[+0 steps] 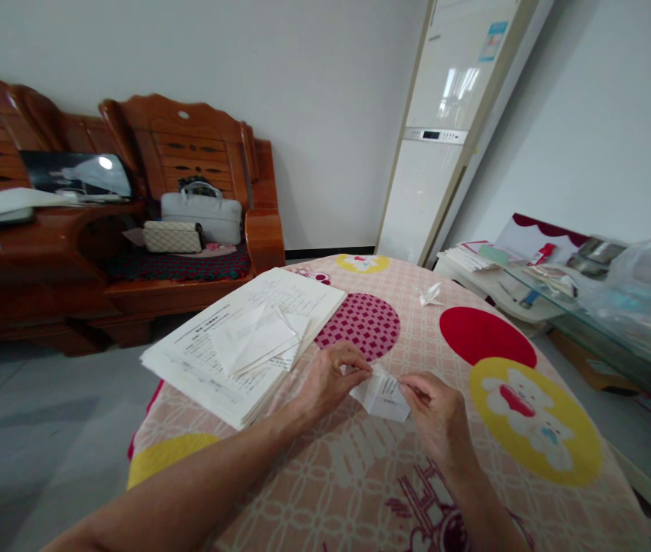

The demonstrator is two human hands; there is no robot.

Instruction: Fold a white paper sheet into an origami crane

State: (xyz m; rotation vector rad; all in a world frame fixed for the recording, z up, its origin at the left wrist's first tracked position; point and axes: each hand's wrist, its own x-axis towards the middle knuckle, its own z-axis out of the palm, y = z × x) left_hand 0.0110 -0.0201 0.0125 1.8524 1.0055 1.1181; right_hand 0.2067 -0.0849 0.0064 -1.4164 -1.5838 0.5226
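Observation:
Both my hands pinch a small folded piece of white printed paper [383, 395] just above the table. My left hand [330, 377] grips its upper left edge with thumb and fingers closed. My right hand [438, 414] pinches its right side. To the left lies a stack of printed paper sheets [204, 360] with a few folded sheets [256, 337] on top. A small finished folded paper figure [429, 294] sits farther back on the table.
The table wears a pink patterned cloth [371, 475] with coloured circles. A wooden sofa [187, 146] with bags [202, 215] stands behind left, a tall white air conditioner [440, 130] at the back, and a cluttered glass side table [578, 284] at right.

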